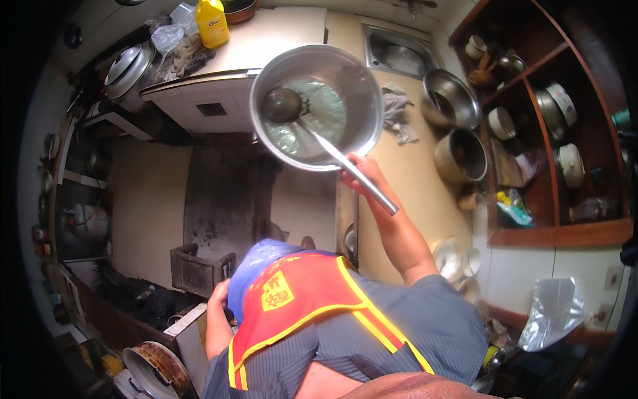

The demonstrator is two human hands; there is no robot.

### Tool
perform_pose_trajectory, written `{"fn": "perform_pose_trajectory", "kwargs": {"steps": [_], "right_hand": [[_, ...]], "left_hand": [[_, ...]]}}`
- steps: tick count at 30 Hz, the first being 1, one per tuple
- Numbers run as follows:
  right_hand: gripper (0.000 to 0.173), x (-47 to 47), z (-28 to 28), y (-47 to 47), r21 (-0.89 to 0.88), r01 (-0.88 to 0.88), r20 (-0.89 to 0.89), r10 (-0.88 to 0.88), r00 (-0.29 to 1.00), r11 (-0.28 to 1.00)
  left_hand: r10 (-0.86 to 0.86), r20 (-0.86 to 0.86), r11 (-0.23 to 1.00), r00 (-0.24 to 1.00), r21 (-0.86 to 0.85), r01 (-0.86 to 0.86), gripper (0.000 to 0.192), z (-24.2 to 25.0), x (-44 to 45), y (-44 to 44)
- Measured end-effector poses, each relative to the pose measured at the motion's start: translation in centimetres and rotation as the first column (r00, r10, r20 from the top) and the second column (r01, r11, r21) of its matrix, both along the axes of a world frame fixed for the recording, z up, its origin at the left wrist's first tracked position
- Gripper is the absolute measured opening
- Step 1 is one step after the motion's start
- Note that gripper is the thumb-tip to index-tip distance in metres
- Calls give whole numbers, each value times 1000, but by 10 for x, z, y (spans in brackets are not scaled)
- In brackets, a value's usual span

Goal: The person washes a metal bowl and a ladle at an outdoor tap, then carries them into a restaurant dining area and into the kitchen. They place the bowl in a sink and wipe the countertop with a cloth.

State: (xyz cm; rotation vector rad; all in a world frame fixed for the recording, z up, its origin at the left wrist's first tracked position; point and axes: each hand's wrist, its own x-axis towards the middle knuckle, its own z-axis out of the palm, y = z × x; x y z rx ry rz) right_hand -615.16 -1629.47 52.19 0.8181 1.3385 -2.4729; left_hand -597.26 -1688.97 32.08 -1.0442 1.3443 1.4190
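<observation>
A large metal pot (366,85) with clear liquid and dark bits in it stands at upper centre. In it lies the dark bowl of a long-handled metal ladle (329,147), whose handle slants over the near rim. My right hand (363,172) is closed around the handle beside that rim; its fingers are partly hidden beneath the handle. Down at my left side, my left hand (220,295) rests against the blue cloth at my hip, its fingers partly hidden. I wear a red apron (309,287) with yellow edging.
Right of the pot are a grey cloth (398,114), two metal pots (461,154) and a wooden shelf (553,232) of cookware. A metal sink (371,47) is behind. A yellow bottle (212,25) stands upper left; a dark crate (197,269) is on the floor.
</observation>
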Motion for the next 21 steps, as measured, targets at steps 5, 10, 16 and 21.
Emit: {"fn": "perform_pose_trajectory", "kwargs": {"steps": [5,10,16,21], "right_hand": [[19,-54,-26,55,-37,9,-89,-12,996,999],[19,-112,-17,108,-20,241,-80,-242,967,970],[17,-210,-27,186,137,290,-78,-282,956,947],[12,-285,-1,210,-99,375,10,-376,927,922]], "left_hand": [[-449,-275,883,850,-284,374,18,-12,-136,22],[-211,-550,954,808,-296,48,16,24,-317,116],[-114,-759,993,641,-110,47,44,74,-511,243],[-29,-769,998,638,16,64,47,112,-611,306]]}}
